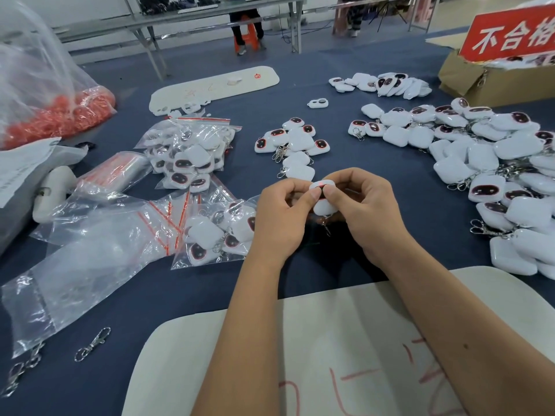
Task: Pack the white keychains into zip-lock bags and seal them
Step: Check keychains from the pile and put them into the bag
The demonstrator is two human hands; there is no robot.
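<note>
Head view: left hand point(280, 217) and right hand point(363, 211) pinch keychain point(322, 202).

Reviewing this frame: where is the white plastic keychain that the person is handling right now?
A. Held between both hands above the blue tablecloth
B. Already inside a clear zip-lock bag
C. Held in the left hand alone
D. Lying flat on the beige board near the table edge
A: the white plastic keychain is pinched between the left hand and the right hand, thumbs on its face, its metal clasp hanging below, above the blue tablecloth, with no bag around it.
</note>
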